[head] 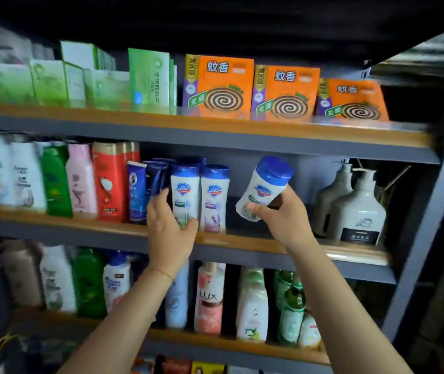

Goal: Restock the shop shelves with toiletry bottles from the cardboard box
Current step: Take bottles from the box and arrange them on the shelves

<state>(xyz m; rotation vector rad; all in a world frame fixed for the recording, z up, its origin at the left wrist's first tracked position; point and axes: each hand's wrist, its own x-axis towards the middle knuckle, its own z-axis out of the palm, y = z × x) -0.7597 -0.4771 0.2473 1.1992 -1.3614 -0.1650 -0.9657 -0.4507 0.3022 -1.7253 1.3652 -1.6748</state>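
You are shelving: your right hand is pinching a white bottle near its base, thumb in front, fingers behind. Its long axis is tilting, blue cap up and rightward. Your left hand is curling around a standing bottle. Next, likely: upright it in the gap on the shelf left of your right fingers.

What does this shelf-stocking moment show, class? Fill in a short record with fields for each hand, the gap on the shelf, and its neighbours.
left hand: left hand grips a standing white bottle on the middle shelf
right hand: right hand holds a tilted blue-capped bottle above that shelf
gap: open space right of the lavender-label bottle
right neighbour: grey pump bottles
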